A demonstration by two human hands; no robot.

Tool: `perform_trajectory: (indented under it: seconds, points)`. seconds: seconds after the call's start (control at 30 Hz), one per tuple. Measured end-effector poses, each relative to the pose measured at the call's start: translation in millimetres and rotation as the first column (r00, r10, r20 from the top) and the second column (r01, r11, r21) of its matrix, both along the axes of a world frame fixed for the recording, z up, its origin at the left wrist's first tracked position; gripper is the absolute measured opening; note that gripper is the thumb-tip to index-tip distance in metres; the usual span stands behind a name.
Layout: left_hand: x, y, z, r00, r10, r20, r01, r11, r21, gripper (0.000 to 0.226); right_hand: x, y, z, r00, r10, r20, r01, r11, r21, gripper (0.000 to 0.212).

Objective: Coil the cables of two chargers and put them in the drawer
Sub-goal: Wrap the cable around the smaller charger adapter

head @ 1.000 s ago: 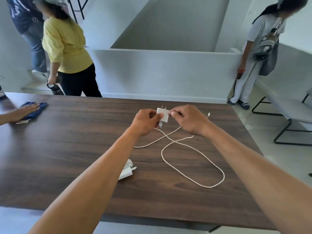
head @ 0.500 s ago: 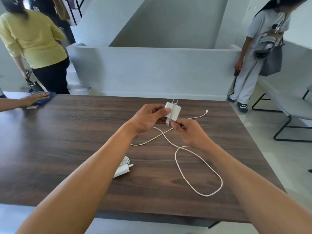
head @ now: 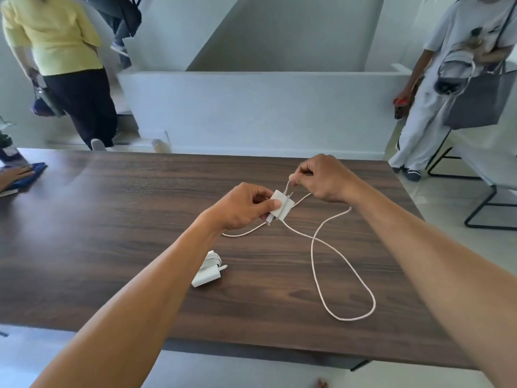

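Note:
My left hand (head: 242, 206) grips a white charger plug (head: 280, 206) above the dark wooden table (head: 112, 219), thumb pressed on its face. A turn of its white cable (head: 342, 259) runs over the plug. My right hand (head: 321, 177), just beyond the plug, pinches that cable and holds it taut upward. The remaining cable trails in a crossed loop over the table to the right. A second white charger (head: 207, 270), its cable wound round it, lies on the table under my left forearm. No drawer is in view.
At the table's far left another person's hand (head: 12, 175) rests on a blue cloth (head: 30, 172). A person in yellow (head: 56, 51) walks away behind the table; another in white (head: 447, 79) stands at the right by black-framed chairs (head: 489, 203).
My right hand has swung from below the plug to beyond it, pulling the cable up over the plug. The cable loop on the table has shrunk. The person in yellow has walked further left.

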State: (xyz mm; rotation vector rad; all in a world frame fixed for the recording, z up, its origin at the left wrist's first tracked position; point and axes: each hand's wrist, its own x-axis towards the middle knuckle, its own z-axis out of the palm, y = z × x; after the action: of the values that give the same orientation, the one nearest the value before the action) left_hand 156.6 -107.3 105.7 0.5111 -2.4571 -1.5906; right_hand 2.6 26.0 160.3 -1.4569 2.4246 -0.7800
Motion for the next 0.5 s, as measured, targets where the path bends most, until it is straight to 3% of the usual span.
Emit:
perform_trajectory:
  seconds: [0.07,0.3,0.4,0.5]
  points:
    - [-1,-1,-3,0.998,0.061,0.021,-0.06,0.996,-0.061,0.017,6,-2,-1,1.0,-0.023,-0.012,0.023,1.0,-0.006,0.021]
    - [-4,-5,3,0.943,0.332,0.034,-0.331,0.943,-0.023,0.026,39,-3,-4,0.992,-0.075,-0.101,0.069,0.996,-0.058,0.026]
    - [-8,-1,10,0.916,0.4,0.03,-0.396,0.888,0.235,0.027,62,0,-7,0.974,-0.114,-0.195,0.088,0.987,-0.138,0.026]
    - [-8,2,19,0.906,0.419,0.054,-0.379,0.75,0.541,0.021,83,10,-25,0.964,-0.131,-0.231,0.065,0.96,-0.273,0.025]
